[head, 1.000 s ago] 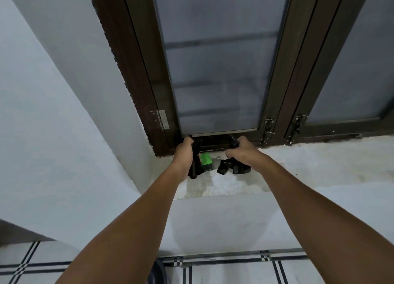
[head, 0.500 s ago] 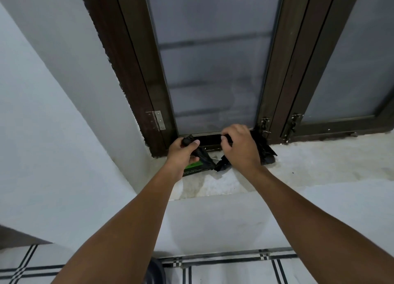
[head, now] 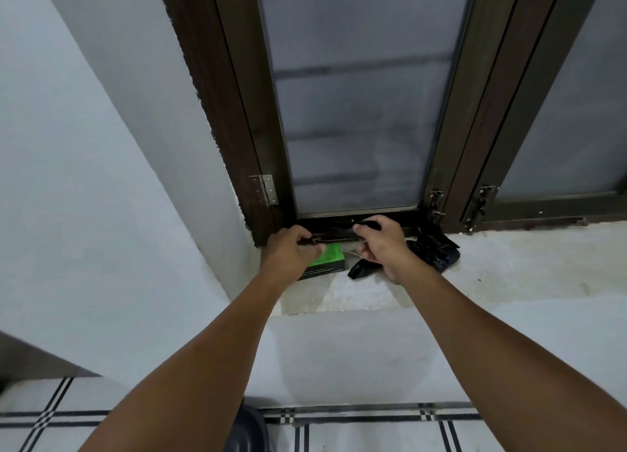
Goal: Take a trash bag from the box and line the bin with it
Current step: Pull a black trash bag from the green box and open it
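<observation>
A green and black box lies flat on the window sill, partly behind my left hand. Both hands pinch a black trash bag stretched between them just above the box, my left hand at its left end and my right hand at its right end. A loose black end hangs below my right hand. A crumpled heap of black bags rests on the sill to the right of my right wrist. The dark rim of the bin shows at the bottom, between my forearms.
The concrete sill runs to the right under the dark brown window frame with frosted glass. A white wall stands on the left. White floor tiles with black lines lie below.
The bag, bunched between my hands before, is now pulled out straight between them. The box has gone from upright to flat on the sill. A heap of black bags now lies at the right.
</observation>
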### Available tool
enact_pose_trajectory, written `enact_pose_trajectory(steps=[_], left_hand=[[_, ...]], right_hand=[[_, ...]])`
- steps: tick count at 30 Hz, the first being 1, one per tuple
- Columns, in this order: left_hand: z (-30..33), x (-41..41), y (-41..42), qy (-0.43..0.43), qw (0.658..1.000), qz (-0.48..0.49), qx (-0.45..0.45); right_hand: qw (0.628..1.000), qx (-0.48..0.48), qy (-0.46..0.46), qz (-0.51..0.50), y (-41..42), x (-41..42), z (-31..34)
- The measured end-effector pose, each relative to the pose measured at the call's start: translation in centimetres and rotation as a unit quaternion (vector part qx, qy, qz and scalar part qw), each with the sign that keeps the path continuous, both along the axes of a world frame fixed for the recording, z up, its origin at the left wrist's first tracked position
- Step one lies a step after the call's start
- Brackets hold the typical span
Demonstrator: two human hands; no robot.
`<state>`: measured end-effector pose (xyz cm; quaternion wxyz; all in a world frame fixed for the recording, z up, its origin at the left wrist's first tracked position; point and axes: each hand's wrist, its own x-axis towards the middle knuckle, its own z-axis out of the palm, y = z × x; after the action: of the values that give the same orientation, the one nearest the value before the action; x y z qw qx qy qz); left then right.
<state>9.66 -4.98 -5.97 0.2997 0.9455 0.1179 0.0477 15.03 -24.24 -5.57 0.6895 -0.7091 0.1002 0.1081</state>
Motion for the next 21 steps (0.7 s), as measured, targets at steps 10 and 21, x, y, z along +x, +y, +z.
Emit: enact_pose_trajectory(steps=[10,21], left_hand=[[-2.7,-0.7,2.6,0.027,0.984,-0.093,0.152],[-1.1,-0.7,1.7,-0.03,0.996,-0.082,-0.023]], right_hand=[[0.991,-0.127,-0.036,-0.032,-1.2,0.0,0.2],[0.998,-0.054,-0.032,-0.006,1.0,0.1,1.8]])
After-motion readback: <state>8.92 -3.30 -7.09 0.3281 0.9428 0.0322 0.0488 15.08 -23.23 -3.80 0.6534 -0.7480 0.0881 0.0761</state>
